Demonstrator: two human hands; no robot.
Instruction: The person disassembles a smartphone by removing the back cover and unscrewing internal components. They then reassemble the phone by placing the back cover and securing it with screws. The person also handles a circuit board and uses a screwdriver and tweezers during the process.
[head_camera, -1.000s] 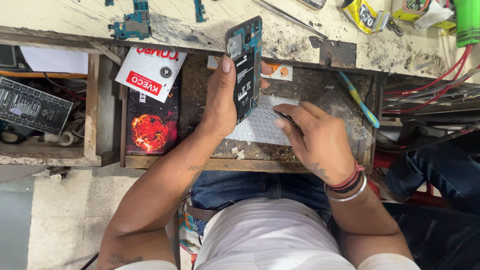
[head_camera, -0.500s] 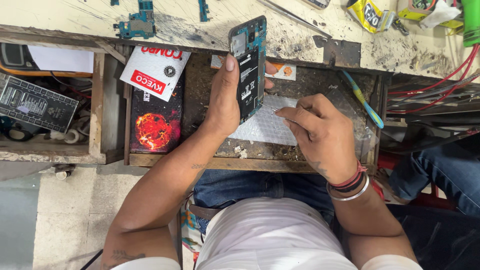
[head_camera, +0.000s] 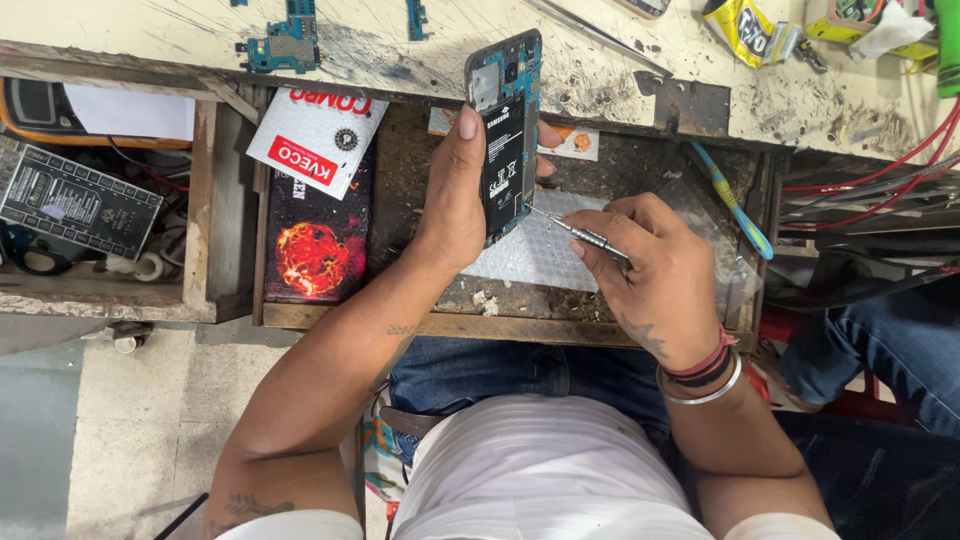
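My left hand (head_camera: 455, 205) is closed around an opened smartphone (head_camera: 503, 130), the thumb lying along its left edge and the fingers wrapped behind it, so that the phone stands tilted above the open drawer (head_camera: 420, 322) with its back cover off. I can see the black battery (head_camera: 503, 165) in the lower part of the phone and the blue circuit board at its upper end. My right hand (head_camera: 655, 275) is closed on a thin metal screwdriver (head_camera: 580, 236), which I pinch between thumb and fingers; its tip touches the lower right edge of the phone, just beside the battery. On this wrist I wear a metal bangle (head_camera: 705, 390) and some red and dark threads. Under both hands, in the drawer, lies a sheet of bubble wrap (head_camera: 535, 255), and to the left of it a black box with a red fiery ball picture (head_camera: 315, 250), with a white and red card (head_camera: 315, 135) lying partly over its upper end. At the right side of the drawer is a blue toothbrush (head_camera: 735, 205). On the scratched surface (head_camera: 150, 35) above the drawer lie small blue circuit boards (head_camera: 285, 42) and a yellow packet (head_camera: 745, 30). Further to the left, in another compartment, is a black flat panel with white markings (head_camera: 75, 200).
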